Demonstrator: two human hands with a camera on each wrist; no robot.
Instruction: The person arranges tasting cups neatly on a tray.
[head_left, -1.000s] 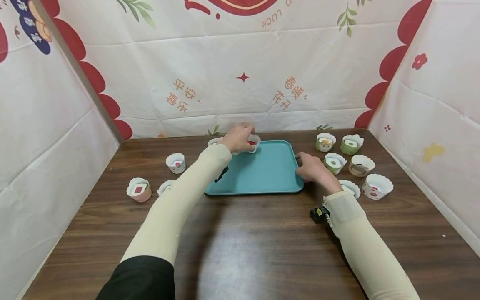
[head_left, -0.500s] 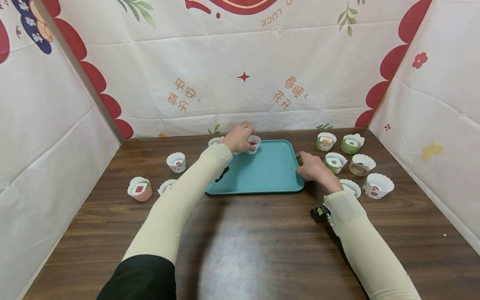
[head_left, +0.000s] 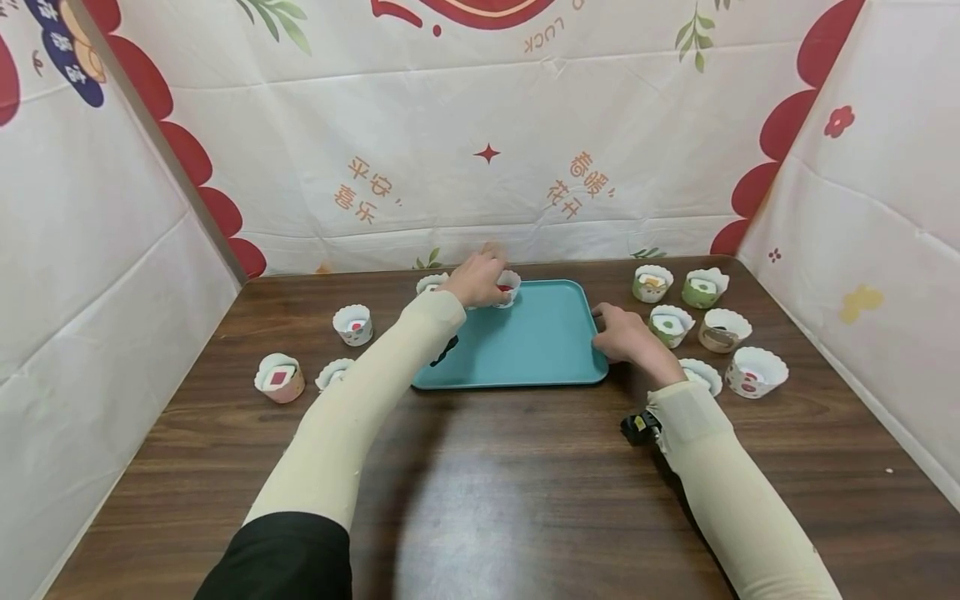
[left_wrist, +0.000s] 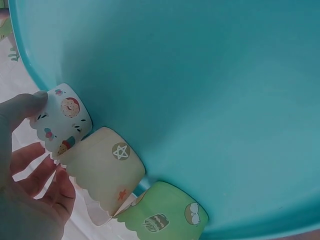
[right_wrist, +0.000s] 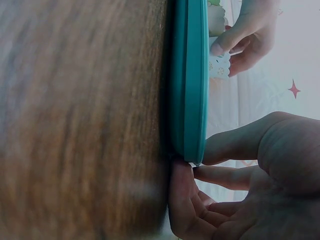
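At the far edge of the teal tray [head_left: 528,346], my left hand [head_left: 478,279] pinches a white paper baking cup [left_wrist: 64,112] printed with doughnuts, thumb on one side and fingers on the other. Something red shows inside that cup in the head view. Beside it on the tray, the left wrist view has a beige baking cup [left_wrist: 107,162] with a star and a green baking cup [left_wrist: 167,212], in a row. My right hand [head_left: 628,340] grips the tray's right side; in the right wrist view its thumb [right_wrist: 232,145] touches the rim and the fingers curl near the underside.
Several baking cups stand right of the tray, among them a green one [head_left: 705,288] and a white one [head_left: 756,372]. On the left are a pink cup [head_left: 281,383] and a white cup [head_left: 352,326]. A printed cloth [head_left: 480,108] hangs behind the wooden table [head_left: 540,483].
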